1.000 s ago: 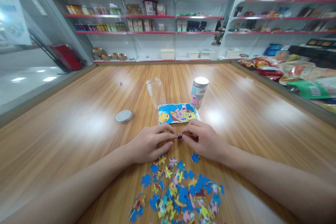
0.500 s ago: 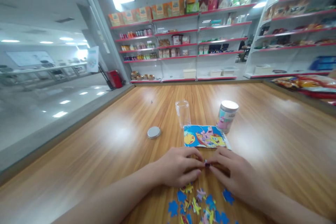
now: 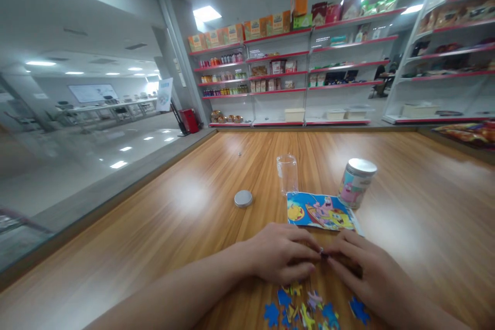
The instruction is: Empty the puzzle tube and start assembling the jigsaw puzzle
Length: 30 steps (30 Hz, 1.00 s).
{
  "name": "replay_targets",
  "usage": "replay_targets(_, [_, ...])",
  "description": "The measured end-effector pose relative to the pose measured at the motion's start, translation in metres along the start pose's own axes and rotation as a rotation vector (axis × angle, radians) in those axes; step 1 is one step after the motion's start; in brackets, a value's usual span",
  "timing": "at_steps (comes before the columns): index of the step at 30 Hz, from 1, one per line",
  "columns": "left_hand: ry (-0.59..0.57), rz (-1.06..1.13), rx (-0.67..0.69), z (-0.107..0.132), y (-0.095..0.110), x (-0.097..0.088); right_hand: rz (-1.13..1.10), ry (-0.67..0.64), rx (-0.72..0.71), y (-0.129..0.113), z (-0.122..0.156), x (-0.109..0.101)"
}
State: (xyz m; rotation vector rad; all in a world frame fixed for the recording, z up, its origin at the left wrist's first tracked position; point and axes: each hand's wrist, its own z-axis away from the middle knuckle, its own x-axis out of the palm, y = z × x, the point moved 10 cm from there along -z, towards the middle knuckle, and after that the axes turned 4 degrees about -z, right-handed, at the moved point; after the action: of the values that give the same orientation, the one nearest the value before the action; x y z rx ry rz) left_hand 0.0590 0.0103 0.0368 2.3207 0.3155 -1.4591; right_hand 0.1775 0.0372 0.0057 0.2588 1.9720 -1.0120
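My left hand (image 3: 284, 253) and my right hand (image 3: 367, 265) meet fingertip to fingertip just above the wooden table. Between them is a small dark purple puzzle piece (image 3: 324, 254), mostly hidden by the fingers. The right thumb and forefinger pinch it, while the left fingertips press its other side. Below the hands lie several loose jigsaw pieces, among them a blue piece (image 3: 271, 314), a pink one (image 3: 314, 299) and another blue one (image 3: 359, 310) by the right wrist. A cartoon picture sheet (image 3: 323, 211) lies flat just beyond my fingers.
Behind the picture sheet stand a clear open jar (image 3: 288, 175) and a labelled jar (image 3: 356, 183) with a silver lid. A loose silver lid (image 3: 243, 198) lies to the left. Stocked shelves (image 3: 276, 90) line the far side; snack packets (image 3: 469, 133) lie at right.
The view has tilted up and turned left, so the table things sit further right and lower. Both hands keep their fingertips together at the small dark piece.
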Motion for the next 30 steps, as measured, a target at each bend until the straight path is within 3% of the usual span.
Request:
replay_targets(10, [0.044,0.09,-0.002,0.002,0.005,-0.009,-0.032,0.104,0.017,-0.017,-0.002,-0.023])
replay_targets(15, [0.106,0.119,-0.111,0.007,-0.012,-0.011,-0.1,0.2,0.056,-0.013,-0.001,-0.037])
replay_targets(19, [0.102,0.133,-0.122,0.008,-0.01,-0.012,-0.207,0.107,-0.084,-0.029,-0.001,-0.032])
replay_targets(23, [0.023,0.218,-0.051,0.004,0.012,-0.012,-0.283,-0.074,-0.308,-0.054,0.007,-0.019])
replay_targets(26, [-0.072,0.237,0.036,0.002,0.031,-0.006,-0.271,-0.12,-0.421,-0.066,0.013,-0.013])
replay_targets(30, [-0.129,0.245,0.014,0.0,0.03,0.004,-0.211,-0.159,-0.521,-0.082,0.017,-0.004])
